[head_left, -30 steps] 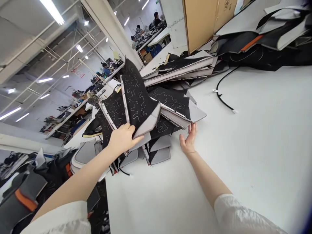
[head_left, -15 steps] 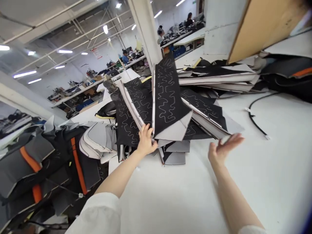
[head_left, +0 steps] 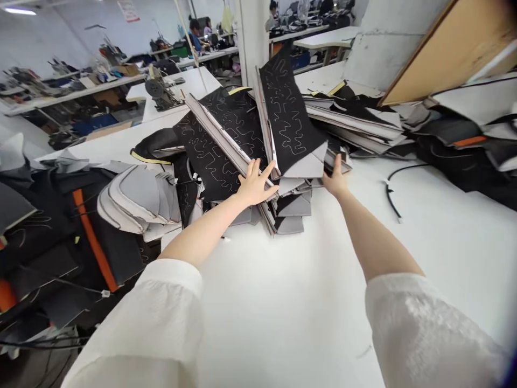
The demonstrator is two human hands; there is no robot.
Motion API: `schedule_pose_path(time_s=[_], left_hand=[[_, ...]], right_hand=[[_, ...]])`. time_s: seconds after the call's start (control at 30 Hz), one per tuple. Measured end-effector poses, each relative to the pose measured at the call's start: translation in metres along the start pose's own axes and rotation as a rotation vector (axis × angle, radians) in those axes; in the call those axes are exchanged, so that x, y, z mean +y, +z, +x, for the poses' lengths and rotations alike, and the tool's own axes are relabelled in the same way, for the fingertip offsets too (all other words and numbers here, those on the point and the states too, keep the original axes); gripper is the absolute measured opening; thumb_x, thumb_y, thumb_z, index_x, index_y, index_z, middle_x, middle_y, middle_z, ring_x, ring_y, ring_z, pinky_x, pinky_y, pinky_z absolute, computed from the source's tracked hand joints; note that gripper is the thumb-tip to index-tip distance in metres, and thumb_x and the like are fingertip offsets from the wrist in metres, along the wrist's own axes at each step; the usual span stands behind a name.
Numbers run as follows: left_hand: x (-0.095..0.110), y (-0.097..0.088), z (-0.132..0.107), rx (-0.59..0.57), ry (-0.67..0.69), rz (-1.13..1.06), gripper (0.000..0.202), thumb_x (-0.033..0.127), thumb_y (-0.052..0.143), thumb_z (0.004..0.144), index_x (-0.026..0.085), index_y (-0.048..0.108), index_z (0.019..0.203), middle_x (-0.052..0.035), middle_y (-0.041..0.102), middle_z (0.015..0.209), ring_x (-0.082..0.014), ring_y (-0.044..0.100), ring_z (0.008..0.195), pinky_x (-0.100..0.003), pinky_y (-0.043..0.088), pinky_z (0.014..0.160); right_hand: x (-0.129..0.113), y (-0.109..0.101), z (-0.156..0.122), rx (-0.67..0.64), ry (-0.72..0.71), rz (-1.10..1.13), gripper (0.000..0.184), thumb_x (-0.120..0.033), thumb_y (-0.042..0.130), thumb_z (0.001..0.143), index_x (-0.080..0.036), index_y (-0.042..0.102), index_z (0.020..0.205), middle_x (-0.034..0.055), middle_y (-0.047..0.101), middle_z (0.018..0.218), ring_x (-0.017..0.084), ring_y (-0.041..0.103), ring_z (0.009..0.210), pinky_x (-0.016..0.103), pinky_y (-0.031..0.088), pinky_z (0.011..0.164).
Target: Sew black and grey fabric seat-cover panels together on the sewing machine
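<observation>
My left hand: fingers spread, touching edges of stitched black panels, fanned out beyond fingertips. My right hand: fingers at panels' right end, can't tell if gripping. 1 black cable right of those fingers.

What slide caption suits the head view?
Left hand on piled black-and-grey panels, right hand at their right side, white table below.

No words readable here! That poster up on the back wall carries red marks, too small and blurred to read.
</observation>
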State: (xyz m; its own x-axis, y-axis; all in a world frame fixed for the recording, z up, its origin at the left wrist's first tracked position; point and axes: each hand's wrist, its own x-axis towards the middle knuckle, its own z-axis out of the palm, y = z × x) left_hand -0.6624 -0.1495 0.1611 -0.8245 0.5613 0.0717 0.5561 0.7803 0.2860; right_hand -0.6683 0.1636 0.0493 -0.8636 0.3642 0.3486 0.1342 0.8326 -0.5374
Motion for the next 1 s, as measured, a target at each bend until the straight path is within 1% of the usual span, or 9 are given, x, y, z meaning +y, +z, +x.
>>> schedule_pose_path(time_s=[0.1, 0.2, 0.3, 0.4, 0.5, 0.57, 0.67, 0.83, 1.0], left_hand=[[0.010, 0.006, -0.004, 0.080, -0.027, -0.034, 0.069, 0.042, 0.045, 0.091, 0.028, 0.010, 0.149, -0.0155, -0.007, 0.157, -0.0365, -0.009, 0.143, -0.072, 0.014, 0.103], [0.014, 0.036, -0.068, 0.194, 0.039, -0.044, 0.065, 0.035, 0.041, 0.093, 0.022, 0.013, 0.150, -0.0132, -0.015, 0.156, -0.0344, -0.011, 0.143, -0.064, 0.008, 0.110], [0.011, 0.096, -0.194, 0.063, 0.193, 0.003, 0.063, 0.029, 0.043, 0.091, 0.023, 0.019, 0.149, -0.0103, -0.019, 0.156, -0.0350, -0.008, 0.144, -0.059, 0.014, 0.113], [0.009, 0.154, -0.343, -0.101, 0.233, 0.089, 0.061, 0.023, 0.043, 0.090, 0.022, 0.024, 0.148, -0.0124, -0.004, 0.158, -0.0349, 0.007, 0.144, -0.057, 0.021, 0.112], [0.013, 0.183, -0.459, -0.155, 0.236, 0.139, 0.061, 0.020, 0.038, 0.092, 0.027, 0.018, 0.149, -0.0077, 0.012, 0.157, -0.0264, 0.015, 0.144, -0.052, 0.020, 0.115], [0.016, 0.189, -0.504, -0.118, 0.192, 0.139, 0.061, 0.025, 0.040, 0.092, 0.026, 0.018, 0.149, -0.0083, 0.016, 0.156, -0.0268, 0.016, 0.144, -0.052, 0.022, 0.115], [0.019, 0.187, -0.530, -0.111, 0.182, 0.098, 0.060, 0.030, 0.043, 0.091, 0.026, 0.023, 0.148, -0.0106, 0.018, 0.155, -0.0282, 0.016, 0.144, -0.054, 0.024, 0.114], [0.021, 0.172, -0.531, -0.157, 0.140, 0.023, 0.058, 0.028, 0.044, 0.090, 0.024, 0.029, 0.147, -0.0107, 0.017, 0.156, -0.0264, 0.013, 0.145, -0.055, 0.016, 0.116], [0.007, 0.157, -0.532, -0.180, 0.266, -0.009, 0.059, 0.027, 0.046, 0.089, 0.025, 0.029, 0.146, -0.0087, 0.017, 0.156, -0.0250, 0.013, 0.145, -0.052, 0.017, 0.117]], right_hand=[[-0.001, 0.006, -0.053, -0.106, 0.204, -0.111, 0.075, -0.050, 0.032, 0.092, -0.013, 0.002, 0.151, 0.0264, 0.006, 0.152, 0.041, 0.022, 0.137, 0.063, 0.029, 0.101], [-0.011, 0.017, -0.146, -0.280, 0.174, -0.382, 0.065, -0.051, 0.021, 0.095, -0.019, 0.012, 0.151, 0.0184, 0.003, 0.156, 0.038, 0.008, 0.142, 0.061, 0.013, 0.109], [-0.018, 0.018, -0.228, -0.353, 0.152, -0.408, 0.063, -0.056, 0.028, 0.093, -0.025, 0.027, 0.148, 0.0120, 0.014, 0.156, 0.035, 0.008, 0.142, 0.056, 0.005, 0.113], [-0.028, 0.000, -0.291, -0.384, 0.140, -0.430, 0.062, -0.053, 0.028, 0.094, -0.026, 0.025, 0.149, 0.0099, 0.014, 0.156, 0.033, 0.005, 0.143, 0.055, 0.003, 0.113], [-0.047, -0.029, -0.356, -0.410, 0.112, -0.445, 0.061, -0.049, 0.029, 0.094, -0.024, 0.024, 0.149, 0.0095, 0.014, 0.156, 0.033, 0.008, 0.143, 0.055, 0.005, 0.113], [-0.063, -0.047, -0.408, -0.433, 0.080, -0.442, 0.058, -0.045, 0.031, 0.094, -0.025, 0.028, 0.148, 0.0083, 0.017, 0.156, 0.031, 0.010, 0.143, 0.053, 0.007, 0.114], [-0.081, -0.068, -0.495, -0.444, -0.021, -0.420, 0.055, -0.042, 0.034, 0.093, -0.028, 0.033, 0.146, 0.0064, 0.019, 0.155, 0.028, 0.012, 0.143, 0.050, 0.009, 0.115], [-0.088, -0.105, -0.640, -0.344, -0.242, -0.398, 0.053, -0.039, 0.036, 0.094, -0.032, 0.030, 0.147, 0.0045, 0.018, 0.155, 0.026, 0.018, 0.142, 0.050, 0.016, 0.114], [-0.089, -0.136, -0.725, -0.260, -0.244, -0.466, 0.058, -0.040, 0.038, 0.092, -0.034, 0.023, 0.148, 0.0036, 0.022, 0.154, 0.027, 0.023, 0.140, 0.052, 0.021, 0.112]])
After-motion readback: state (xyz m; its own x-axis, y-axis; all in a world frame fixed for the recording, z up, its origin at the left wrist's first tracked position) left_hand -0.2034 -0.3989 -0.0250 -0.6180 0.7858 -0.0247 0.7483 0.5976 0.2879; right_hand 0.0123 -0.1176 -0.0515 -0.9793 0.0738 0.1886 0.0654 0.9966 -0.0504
